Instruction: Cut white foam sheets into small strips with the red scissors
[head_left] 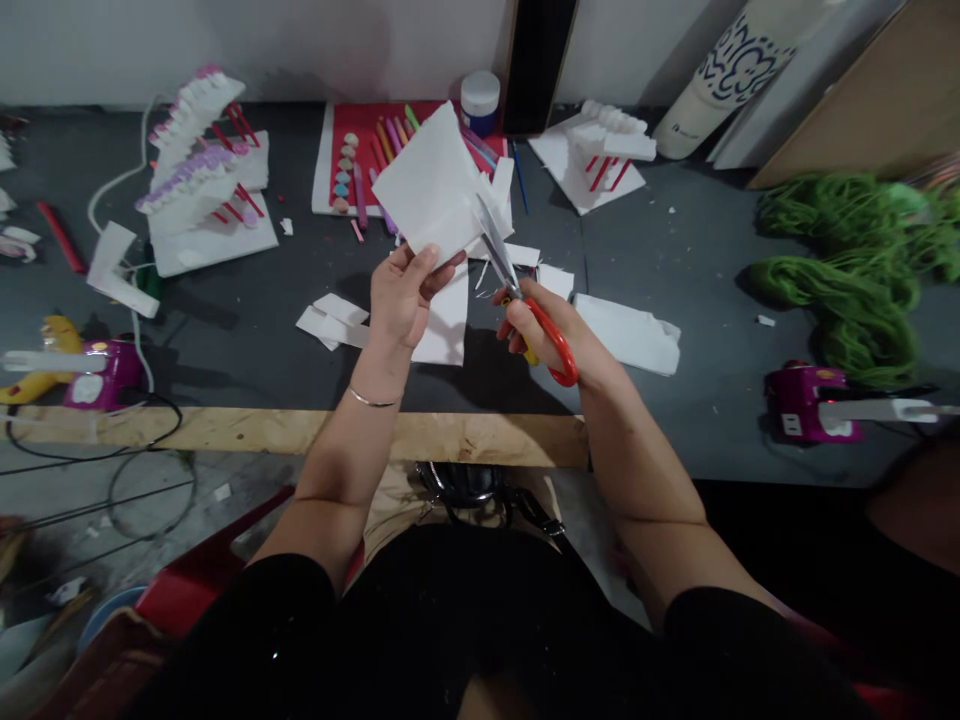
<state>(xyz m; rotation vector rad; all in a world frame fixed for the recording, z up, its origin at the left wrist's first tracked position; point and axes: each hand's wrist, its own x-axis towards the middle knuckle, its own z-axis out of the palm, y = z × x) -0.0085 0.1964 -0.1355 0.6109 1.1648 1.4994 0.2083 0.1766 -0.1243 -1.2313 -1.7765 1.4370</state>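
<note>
- Along the near edge of the bench (255, 345) runs a pale wooden strip (480, 440), below both forearms.
- Near the left end of that edge lies a purple-and-white tool (105, 375) beside a yellow object (56, 340); a second purple tool (814, 405) lies near the edge on the right.
- The right hand (551, 325) is closed around the orange and yellow handles of the scissors (514, 280), whose blades point to the far left.
- The left hand (401, 295) pinches the near corner of a white sheet (431, 190), thumb on top; a thin bracelet (373, 402) circles that wrist.
- The sheet is up above the middle of the bench, its right edge at the scissor blades; how far these are parted is hard to tell.
- Beneath and around the hands lie white pieces: small scraps (334, 320) on the left, a long strip (630, 333) on the right.
- Farther right spreads green yarn (840, 270).
- At the far side, left to right, stand a white tiered model (202, 185), a red board (420, 110) bearing pens, a white-lidded jar (480, 100), a smaller white model (607, 150) and a bottle (720, 80).
</note>
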